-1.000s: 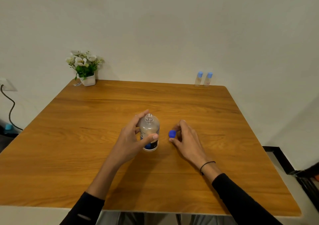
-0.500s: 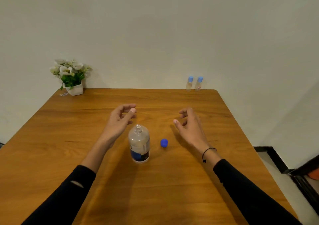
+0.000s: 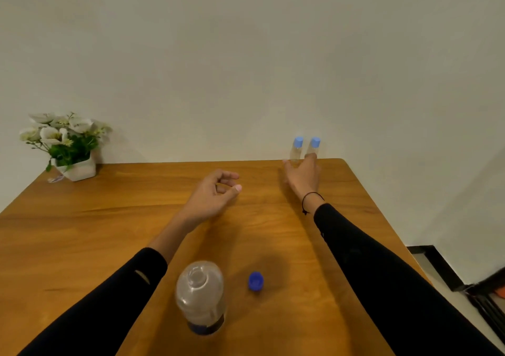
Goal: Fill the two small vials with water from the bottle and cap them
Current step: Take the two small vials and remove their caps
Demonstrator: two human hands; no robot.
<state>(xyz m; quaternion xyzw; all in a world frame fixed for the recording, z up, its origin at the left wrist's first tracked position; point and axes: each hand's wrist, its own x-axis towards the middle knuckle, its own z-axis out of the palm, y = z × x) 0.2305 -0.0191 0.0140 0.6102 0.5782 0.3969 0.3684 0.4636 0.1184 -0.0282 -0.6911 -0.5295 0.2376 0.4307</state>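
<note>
Two small clear vials with light blue caps stand side by side at the table's far right edge by the wall: the left vial (image 3: 296, 150) and the right vial (image 3: 314, 146). My right hand (image 3: 302, 176) stretches out to them, fingers extended and reaching their bases; whether it touches them is unclear. My left hand (image 3: 211, 195) hovers mid-table, fingers loosely curled, holding nothing. The uncapped water bottle (image 3: 200, 297) stands near me, its dark blue cap (image 3: 255, 281) lying on the table to its right.
A white pot of white flowers (image 3: 69, 148) sits at the far left corner of the wooden table (image 3: 82, 232). The wall rises right behind the table. Dark objects lie on the floor at the lower right (image 3: 481, 287).
Both hands left the bottle and cap. My right hand has travelled forward to the vials, my left hand has moved forward to mid-table. The view has shifted closer and further over the table.
</note>
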